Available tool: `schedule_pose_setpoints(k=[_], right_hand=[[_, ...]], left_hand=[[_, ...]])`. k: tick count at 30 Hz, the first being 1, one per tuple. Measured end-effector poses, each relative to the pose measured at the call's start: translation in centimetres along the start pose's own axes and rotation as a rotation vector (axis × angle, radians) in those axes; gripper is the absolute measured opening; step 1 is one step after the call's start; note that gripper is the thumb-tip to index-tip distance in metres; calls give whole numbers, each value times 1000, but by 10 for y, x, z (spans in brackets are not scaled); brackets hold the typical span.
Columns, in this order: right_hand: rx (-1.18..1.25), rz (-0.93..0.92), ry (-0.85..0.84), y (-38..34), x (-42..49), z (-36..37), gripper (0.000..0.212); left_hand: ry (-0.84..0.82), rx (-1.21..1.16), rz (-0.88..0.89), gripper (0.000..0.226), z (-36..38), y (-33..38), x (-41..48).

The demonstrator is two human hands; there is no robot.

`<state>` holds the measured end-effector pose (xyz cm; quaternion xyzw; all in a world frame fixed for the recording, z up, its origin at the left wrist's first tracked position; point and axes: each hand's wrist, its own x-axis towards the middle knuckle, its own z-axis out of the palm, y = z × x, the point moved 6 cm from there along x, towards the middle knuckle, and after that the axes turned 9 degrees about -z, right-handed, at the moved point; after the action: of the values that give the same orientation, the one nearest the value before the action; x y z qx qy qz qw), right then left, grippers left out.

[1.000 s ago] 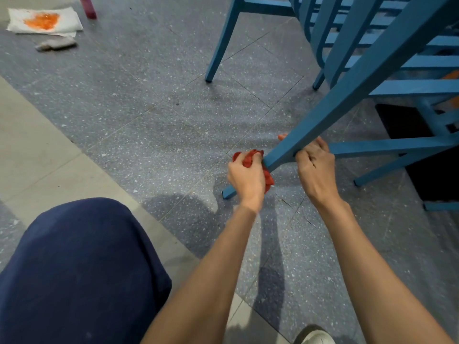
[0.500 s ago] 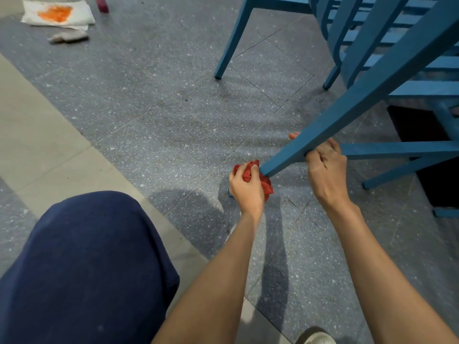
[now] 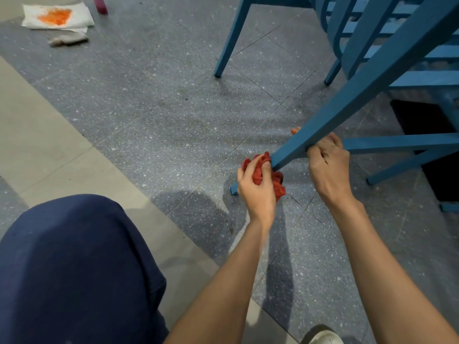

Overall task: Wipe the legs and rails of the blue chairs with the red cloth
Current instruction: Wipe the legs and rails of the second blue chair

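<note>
Your knee (image 3: 74,269), in navy fabric, fills the lower left corner. At upper left, a white paper towel (image 3: 58,18) with an orange stain lies on the speckled grey floor (image 3: 161,108), and a crumpled grey rag (image 3: 68,40) lies just beside its near edge. Further right, the leg of a rear chair (image 3: 232,43) stands on the floor. At centre, your left hand (image 3: 258,192) has its fingers curled round the bunched red cloth (image 3: 277,181), which is held against the lower end of the slanted chair leg (image 3: 360,95) (the foot of this leg shows just left of the hand; whether it touches the floor cannot be determined). Immediately to the right, your right hand (image 3: 327,167) grips the same leg just above the cloth, with its fingers wrapped round the leg and one fingertip showing on the far side. A horizontal rail (image 3: 397,144) extends rightward from behind that hand. Further blue chairs (image 3: 372,33) stand close together at upper right. The toe of a white shoe (image 3: 323,337) shows at the bottom edge.
</note>
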<state>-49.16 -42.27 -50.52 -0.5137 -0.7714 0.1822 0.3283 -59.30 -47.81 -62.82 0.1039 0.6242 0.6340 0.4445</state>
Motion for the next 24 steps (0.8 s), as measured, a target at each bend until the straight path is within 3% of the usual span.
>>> schedule_pose_setpoints(k=[3, 8, 13, 18, 21, 24], right_hand=[[17, 11, 17, 1, -1, 2, 42], [11, 4, 36, 3, -1, 3, 42], [16, -10, 56, 6, -2, 3, 39], [14, -26, 66, 8, -2, 4, 41], [10, -33, 77, 10, -2, 5, 39], [8, -32, 96, 11, -1, 6, 39]], left_hand=[[3, 153, -99, 24, -17, -23, 21], [-177, 399, -101, 26, -29, -36, 61], [82, 336, -253, 24, -58, -68, 87], [52, 473, -327, 23, -65, -107, 83], [87, 388, -362, 20, -60, -103, 79], [52, 315, -260, 15, -43, -93, 77]])
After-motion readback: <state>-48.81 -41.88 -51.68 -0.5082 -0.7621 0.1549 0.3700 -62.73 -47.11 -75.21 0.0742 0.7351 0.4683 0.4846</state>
